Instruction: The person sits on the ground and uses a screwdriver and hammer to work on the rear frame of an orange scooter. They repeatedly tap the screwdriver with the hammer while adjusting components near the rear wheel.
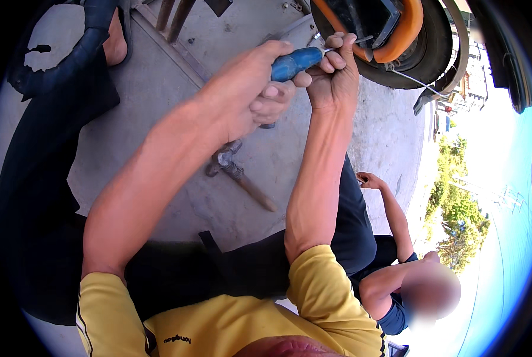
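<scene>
My left hand [254, 89] is closed around a screwdriver-like tool with a blue handle [295, 63], held above the ground. My right hand [335, 71] pinches at the tool's metal end, where its fingers partly hide a thin metal piece [362, 40]. I cannot make out that piece's kind. A small dark end [267, 125] shows under my left hand; what it belongs to is hidden. Below my hands, a hammer [251, 187] with a wooden handle lies on the concrete.
Beyond my right hand stands a vehicle's black tyre [438, 50] with an orange part [412, 27] beside it. Metal bars [170, 50] lie on the concrete floor [391, 119] at the far left. Another person [391, 279] sits close on my right, one hand [370, 180] near the floor.
</scene>
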Tool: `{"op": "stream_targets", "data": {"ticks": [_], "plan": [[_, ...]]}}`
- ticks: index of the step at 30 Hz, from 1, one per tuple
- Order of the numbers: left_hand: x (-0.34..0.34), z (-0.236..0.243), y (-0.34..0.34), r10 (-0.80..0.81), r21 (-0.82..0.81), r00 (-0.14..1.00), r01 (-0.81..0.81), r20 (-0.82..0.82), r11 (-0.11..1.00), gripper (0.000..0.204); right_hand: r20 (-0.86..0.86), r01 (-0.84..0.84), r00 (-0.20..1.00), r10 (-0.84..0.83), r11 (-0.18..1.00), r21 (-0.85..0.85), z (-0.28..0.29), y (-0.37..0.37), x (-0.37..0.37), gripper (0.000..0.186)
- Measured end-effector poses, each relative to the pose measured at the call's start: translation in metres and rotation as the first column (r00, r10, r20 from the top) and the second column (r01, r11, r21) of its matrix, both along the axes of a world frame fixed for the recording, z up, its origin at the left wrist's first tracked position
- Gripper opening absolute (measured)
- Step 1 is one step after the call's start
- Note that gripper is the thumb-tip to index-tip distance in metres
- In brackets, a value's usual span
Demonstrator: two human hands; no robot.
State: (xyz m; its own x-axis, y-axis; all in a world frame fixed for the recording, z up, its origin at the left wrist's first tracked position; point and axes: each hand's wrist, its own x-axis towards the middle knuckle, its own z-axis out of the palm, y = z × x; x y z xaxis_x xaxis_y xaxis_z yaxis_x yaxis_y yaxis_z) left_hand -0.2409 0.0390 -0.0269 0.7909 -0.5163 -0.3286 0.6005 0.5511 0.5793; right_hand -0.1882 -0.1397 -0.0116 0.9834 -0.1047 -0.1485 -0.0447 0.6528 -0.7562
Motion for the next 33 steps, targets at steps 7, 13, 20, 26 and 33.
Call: {"op": "stream_targets", "data": {"ticks": [7, 13, 20, 26, 33], "plan": [[-0.017, -0.018, -0.001, 0.021, 0.127, 0.999, -0.024, 0.025, 0.992, 0.054, -0.03, -0.092, 0.996, 0.088, 0.974, -0.209, -0.012, -0.01, -0.02, 0.035], [-0.018, -0.035, -0.003, 0.004, 0.292, 0.983, -0.059, 0.185, 0.955, 0.058, -0.066, -0.089, 0.995, 0.071, 0.939, -0.332, -0.022, -0.026, -0.03, 0.039], [-0.01, -0.045, 0.006, -0.029, 0.557, 0.934, -0.187, 0.356, 0.809, 0.058, 0.178, 0.346, 0.936, -0.305, 0.688, -0.639, -0.002, -0.053, 0.002, 0.042], [-0.009, -0.047, 0.012, -0.092, 0.578, 0.913, -0.171, 0.397, 0.798, 0.06, 0.15, 0.307, 0.952, -0.268, 0.84, -0.448, -0.006, -0.068, 0.025, 0.024], [-0.007, -0.057, 0.013, 0.01, 0.523, 0.911, -0.245, 0.411, 0.817, 0.06, 0.143, 0.442, 0.895, -0.423, 0.793, -0.419, -0.012, -0.062, 0.049, 0.01]]}}
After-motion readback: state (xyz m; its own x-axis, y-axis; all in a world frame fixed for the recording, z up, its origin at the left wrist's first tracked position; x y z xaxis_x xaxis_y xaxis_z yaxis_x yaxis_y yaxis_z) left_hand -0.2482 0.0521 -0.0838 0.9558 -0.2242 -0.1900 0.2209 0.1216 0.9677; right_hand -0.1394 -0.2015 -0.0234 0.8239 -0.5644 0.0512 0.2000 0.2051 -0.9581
